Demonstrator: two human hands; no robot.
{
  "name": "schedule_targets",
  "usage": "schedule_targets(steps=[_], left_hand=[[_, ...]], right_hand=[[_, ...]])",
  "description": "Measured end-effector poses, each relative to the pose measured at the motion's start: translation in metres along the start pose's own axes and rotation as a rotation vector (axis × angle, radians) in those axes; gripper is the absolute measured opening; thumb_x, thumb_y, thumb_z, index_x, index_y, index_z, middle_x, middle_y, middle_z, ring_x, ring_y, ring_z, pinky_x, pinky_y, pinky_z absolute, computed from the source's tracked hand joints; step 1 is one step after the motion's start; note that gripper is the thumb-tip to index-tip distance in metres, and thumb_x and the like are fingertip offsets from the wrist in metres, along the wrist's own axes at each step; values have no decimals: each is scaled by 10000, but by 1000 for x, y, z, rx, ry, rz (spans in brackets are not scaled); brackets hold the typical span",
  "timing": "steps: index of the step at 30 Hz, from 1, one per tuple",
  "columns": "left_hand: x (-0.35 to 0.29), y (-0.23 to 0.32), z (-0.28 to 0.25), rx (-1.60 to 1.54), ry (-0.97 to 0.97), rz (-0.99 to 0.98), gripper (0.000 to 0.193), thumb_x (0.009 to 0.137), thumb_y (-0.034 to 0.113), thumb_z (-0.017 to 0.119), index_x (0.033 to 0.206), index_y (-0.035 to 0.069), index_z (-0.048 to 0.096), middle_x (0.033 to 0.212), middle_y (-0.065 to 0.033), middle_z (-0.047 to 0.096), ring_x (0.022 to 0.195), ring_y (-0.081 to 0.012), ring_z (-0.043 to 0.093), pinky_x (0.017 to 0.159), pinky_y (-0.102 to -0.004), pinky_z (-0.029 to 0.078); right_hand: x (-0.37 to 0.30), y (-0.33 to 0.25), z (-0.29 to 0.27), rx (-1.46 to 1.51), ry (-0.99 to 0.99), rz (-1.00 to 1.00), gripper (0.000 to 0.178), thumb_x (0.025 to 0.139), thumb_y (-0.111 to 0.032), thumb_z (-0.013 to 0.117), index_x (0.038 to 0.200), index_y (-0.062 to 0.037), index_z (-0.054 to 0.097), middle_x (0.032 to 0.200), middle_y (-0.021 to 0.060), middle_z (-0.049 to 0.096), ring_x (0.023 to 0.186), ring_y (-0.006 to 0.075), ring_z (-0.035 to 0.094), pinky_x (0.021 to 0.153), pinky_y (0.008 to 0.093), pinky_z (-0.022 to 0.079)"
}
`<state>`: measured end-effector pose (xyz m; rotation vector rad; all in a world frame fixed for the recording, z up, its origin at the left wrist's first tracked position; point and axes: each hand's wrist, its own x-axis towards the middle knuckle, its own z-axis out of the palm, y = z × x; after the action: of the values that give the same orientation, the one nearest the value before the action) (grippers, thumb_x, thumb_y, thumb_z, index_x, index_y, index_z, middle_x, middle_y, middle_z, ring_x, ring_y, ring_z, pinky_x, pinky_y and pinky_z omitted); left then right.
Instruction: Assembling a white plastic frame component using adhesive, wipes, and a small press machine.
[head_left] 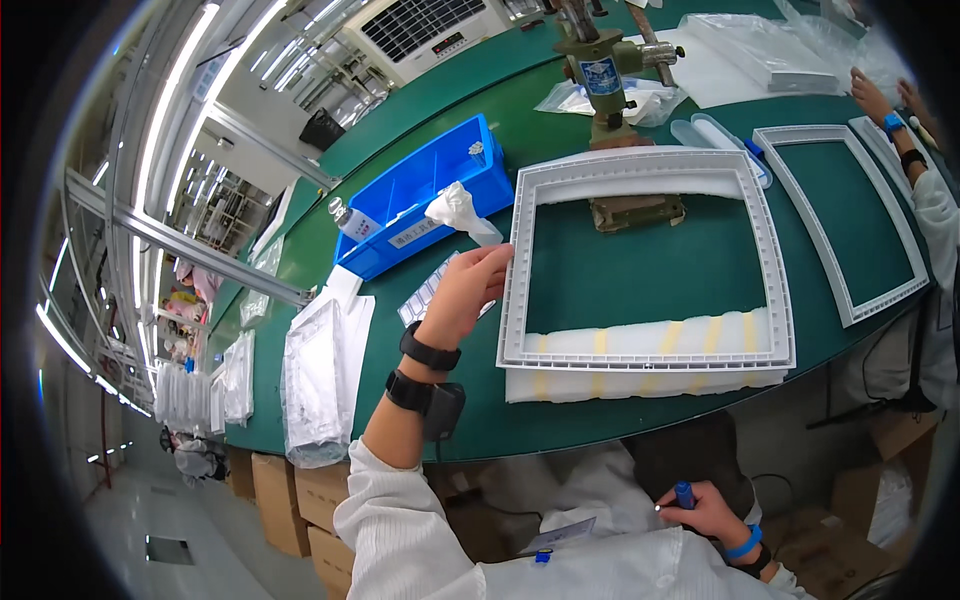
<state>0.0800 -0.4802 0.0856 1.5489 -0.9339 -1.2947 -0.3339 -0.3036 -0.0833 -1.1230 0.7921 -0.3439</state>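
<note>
A light grey rectangular plastic frame (778, 290) with a ribbed rim lies before me on the green table. Its near side rests on a white foam strip (640, 388) with yellow bands. My left hand (470, 290) pinches the frame's left side, fingertips at the rim. Below the table edge, close to my body, my right hand (712, 512) holds a blue marker (684, 494). A small white tip shows by its fingers; the rest of the marker is hidden in the hand.
Beyond the frame stands a green bench press (600, 85). A blue divided bin (400, 215) with a bottle (350, 218) and white cloth (455, 210) sits back left. Another frame (840, 230) lies right, near a co-worker's hand (872, 98). Bagged parts (318, 380) lie left.
</note>
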Motion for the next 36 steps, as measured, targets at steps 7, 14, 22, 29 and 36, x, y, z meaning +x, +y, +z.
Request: schedule_targets(steps=[7, 14, 22, 29, 36], left_hand=[[10, -7, -5, 2, -39, -11, 407, 965, 264, 606, 1212, -60, 615, 996, -55, 682, 867, -137, 652, 804, -265, 516], [12, -5, -8, -14, -60, -44, 395, 960, 274, 616, 1172, -60, 631, 1005, -61, 687, 877, -125, 647, 789, -234, 502], [-93, -1, 12, 267, 127, 442, 238, 985, 181, 560, 1027, -30, 660, 918, -64, 677, 738, -108, 630, 686, -240, 516], [-189, -58, 108, 499, -393, 405, 280, 820, -79, 646, 1083, 3, 697, 987, -107, 690, 843, -178, 690, 672, -268, 571], [-182, -88, 130, 420, -421, 391, 270, 799, -73, 683, 1055, 10, 710, 940, -103, 706, 787, -164, 700, 680, -262, 581]], right_hand=[[1, 0, 0, 14, 6, 11, 178, 815, -99, 788, 961, -10, 738, 759, 10, 677, 706, 59, 594, 643, 229, 471], [5, -1, 4, -46, 18, -2, 179, 810, -103, 791, 957, -12, 743, 749, 10, 676, 701, 65, 590, 644, 229, 465], [-10, -17, 14, 115, 122, -17, 166, 833, -76, 768, 974, 3, 729, 785, 32, 702, 717, 81, 631, 663, 228, 500], [6, -104, 28, -30, 153, -101, 126, 874, -67, 721, 978, 3, 705, 778, 2, 657, 729, 48, 584, 642, 226, 473], [4, -110, 26, -176, 246, -229, 182, 846, -124, 761, 962, 4, 704, 682, 30, 575, 631, 79, 462, 579, 257, 397]])
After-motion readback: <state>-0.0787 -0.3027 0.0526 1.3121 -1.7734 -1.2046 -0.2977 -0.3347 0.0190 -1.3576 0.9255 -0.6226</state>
